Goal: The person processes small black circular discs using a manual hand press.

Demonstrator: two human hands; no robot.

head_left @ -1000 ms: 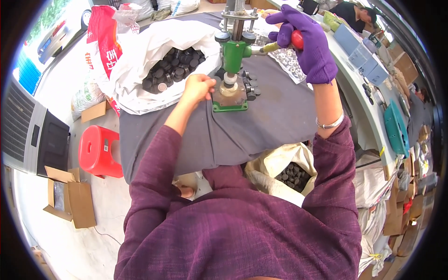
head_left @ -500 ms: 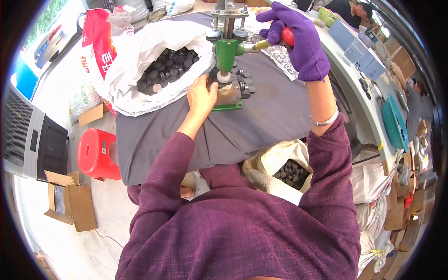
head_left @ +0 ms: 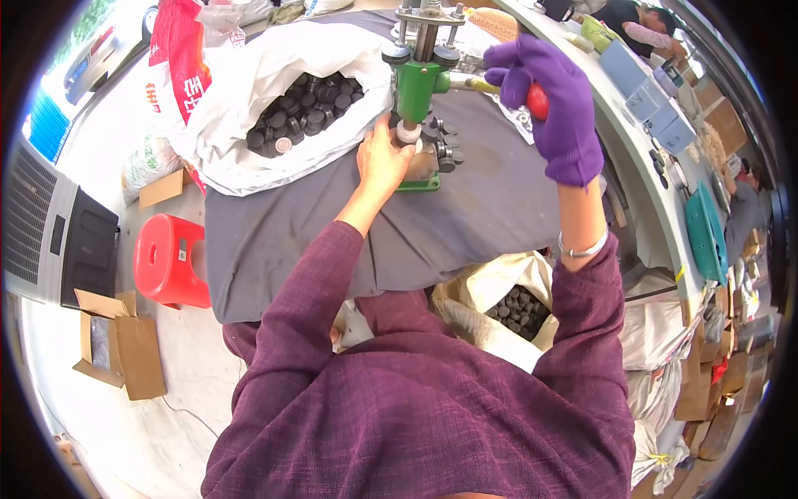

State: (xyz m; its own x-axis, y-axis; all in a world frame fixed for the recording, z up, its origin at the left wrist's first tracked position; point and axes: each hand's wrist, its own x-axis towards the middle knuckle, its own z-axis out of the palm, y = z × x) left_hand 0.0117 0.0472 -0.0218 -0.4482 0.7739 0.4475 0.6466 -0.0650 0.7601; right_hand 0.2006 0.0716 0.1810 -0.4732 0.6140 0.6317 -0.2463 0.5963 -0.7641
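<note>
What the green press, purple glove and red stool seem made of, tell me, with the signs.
Green press: likely painted metal; glossy green coat, with bare grey metallic parts above.
Purple glove: apparently knitted fabric; matte, soft-looking, close-fitting.
Red stool: probably moulded plastic; smooth sheen, rounded one-piece form.

A head-worn fisheye looks down and forward over the table (head_left: 490, 208). The press (head_left: 417, 90) stands near, ahead.

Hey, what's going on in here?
A person is working at a green hand press on a cloth-covered table. The right hand, in a purple glove, holds the red knob on its lever. The bare left hand is near the press's white tip; anything held is hidden. Round black pieces lie in a white sack at left.
</note>
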